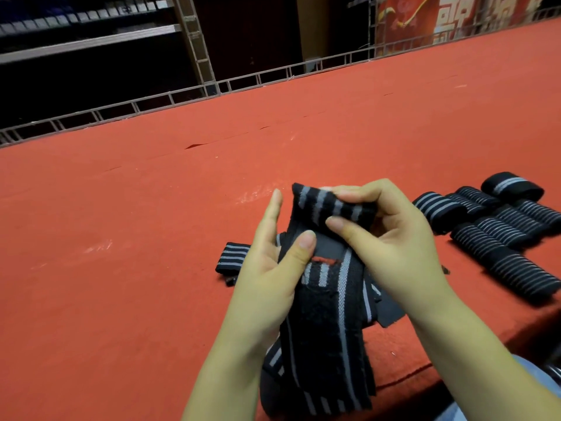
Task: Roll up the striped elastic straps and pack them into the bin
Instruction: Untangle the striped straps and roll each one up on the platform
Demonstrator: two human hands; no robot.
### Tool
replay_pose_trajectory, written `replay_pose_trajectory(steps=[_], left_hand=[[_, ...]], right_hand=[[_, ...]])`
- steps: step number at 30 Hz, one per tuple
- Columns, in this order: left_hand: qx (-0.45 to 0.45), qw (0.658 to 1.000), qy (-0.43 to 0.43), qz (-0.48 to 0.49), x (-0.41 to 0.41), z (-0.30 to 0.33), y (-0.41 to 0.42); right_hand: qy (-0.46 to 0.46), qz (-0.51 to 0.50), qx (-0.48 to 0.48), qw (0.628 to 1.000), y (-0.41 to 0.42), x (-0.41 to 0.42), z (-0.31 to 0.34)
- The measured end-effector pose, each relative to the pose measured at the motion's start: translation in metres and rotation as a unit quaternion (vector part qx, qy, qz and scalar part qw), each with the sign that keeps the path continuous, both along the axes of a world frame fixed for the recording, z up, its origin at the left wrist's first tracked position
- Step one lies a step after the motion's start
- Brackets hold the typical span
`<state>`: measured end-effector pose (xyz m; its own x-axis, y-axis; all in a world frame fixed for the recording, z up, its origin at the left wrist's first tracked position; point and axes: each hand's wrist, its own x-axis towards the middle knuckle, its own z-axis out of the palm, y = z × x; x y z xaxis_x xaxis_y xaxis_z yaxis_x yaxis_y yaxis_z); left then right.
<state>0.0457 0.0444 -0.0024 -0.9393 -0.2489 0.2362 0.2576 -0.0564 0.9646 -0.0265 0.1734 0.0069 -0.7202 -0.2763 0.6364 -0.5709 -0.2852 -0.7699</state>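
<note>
The striped strap [331,205] is pinched by the right hand [391,235] fingers, its lower length gripped by the left hand [273,268].

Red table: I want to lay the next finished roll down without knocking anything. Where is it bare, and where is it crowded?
Bare: the red table left of the left hand, and the wide stretch beyond both hands up to the wire rail. Crowded: right of the right hand, where the rolled straps lie packed together, and under the hands, the loose straps.

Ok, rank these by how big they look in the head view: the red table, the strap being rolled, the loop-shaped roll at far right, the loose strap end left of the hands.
1. red table
2. strap being rolled, though nearness inflates it
3 and 4. loop-shaped roll and loose strap end look alike; unranked.
</note>
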Motion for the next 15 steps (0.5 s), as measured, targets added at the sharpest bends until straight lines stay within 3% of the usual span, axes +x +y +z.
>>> replay_pose_trajectory(steps=[3,8,12,15], left_hand=[[0.016,1.0,0.014,0.015,-0.0027,-0.0005,-0.0005],[0.013,0.999,-0.01,0.051,-0.0034,-0.0029,0.0003],[0.02,0.997,-0.019,0.069,-0.0028,-0.0036,0.0011],[0.008,0.998,-0.005,0.067,-0.0023,-0.0036,-0.0031]], right_hand=[[0.039,0.04,0.056,0.997,-0.0014,-0.0022,-0.0032],[-0.011,0.147,0.063,0.987,0.0056,-0.0016,-0.0035],[-0.028,0.156,0.071,0.985,0.0053,0.0012,-0.0057],[-0.132,0.213,0.016,0.968,0.0047,-0.002,-0.0082]])
